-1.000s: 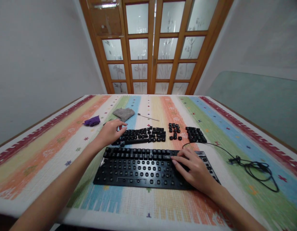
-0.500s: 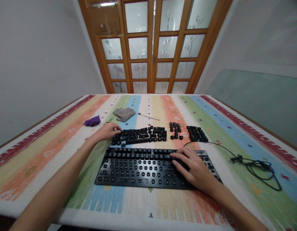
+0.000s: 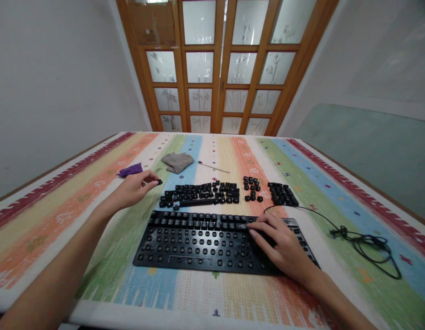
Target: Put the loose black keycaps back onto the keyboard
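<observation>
My left hand (image 3: 138,187) pinches a black keycap (image 3: 160,182) between thumb and fingertips, held just past the upper left of the loose keycaps (image 3: 198,193). A black keyboard (image 3: 195,262) lies in front of me. Keycaps cover its top two rows, while most lower rows show bare switches. On the right part of the keyboard, my right hand (image 3: 281,240) rests palm down, fingers stretched out near the end of the number row. It hides some of the switches there. A long spacebar (image 3: 195,202) lies along the front of the loose keycaps.
Smaller keycap groups (image 3: 252,188) and a number-pad cluster (image 3: 283,194) lie right of the main group. Beyond are a grey cloth (image 3: 178,162), a purple cloth (image 3: 130,169) and a thin stick with a dark tip (image 3: 214,167). The keyboard's cable (image 3: 373,243) coils at right.
My left hand has lifted a keycap from the left end of the loose group and moved left with it. My right hand stays almost in place on the keyboard.
</observation>
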The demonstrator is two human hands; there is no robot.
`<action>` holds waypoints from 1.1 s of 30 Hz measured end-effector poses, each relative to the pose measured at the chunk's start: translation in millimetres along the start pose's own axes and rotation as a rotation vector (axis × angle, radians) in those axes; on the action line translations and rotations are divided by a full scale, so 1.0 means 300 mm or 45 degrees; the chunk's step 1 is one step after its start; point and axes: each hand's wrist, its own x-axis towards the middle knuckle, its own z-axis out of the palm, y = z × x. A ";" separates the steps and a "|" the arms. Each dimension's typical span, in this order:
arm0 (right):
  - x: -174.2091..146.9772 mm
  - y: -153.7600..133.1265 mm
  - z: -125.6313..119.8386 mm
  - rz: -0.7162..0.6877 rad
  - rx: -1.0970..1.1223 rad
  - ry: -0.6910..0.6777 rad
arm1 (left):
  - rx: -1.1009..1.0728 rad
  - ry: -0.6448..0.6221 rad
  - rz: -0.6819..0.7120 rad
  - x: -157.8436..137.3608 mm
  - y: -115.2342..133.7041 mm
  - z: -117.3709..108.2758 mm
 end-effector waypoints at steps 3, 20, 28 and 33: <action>0.020 -0.015 0.001 -0.018 0.030 0.060 | -0.132 0.064 0.014 -0.115 0.018 -0.034; 0.263 -0.299 0.241 -0.551 0.247 -0.337 | -0.509 0.051 -0.180 -0.403 0.072 0.131; 0.368 -0.352 0.349 -0.505 0.171 -0.310 | -0.793 0.112 -0.341 -0.401 0.067 0.172; 0.415 -0.381 0.401 -0.434 0.104 -0.393 | -0.826 0.067 -0.341 -0.400 0.075 0.163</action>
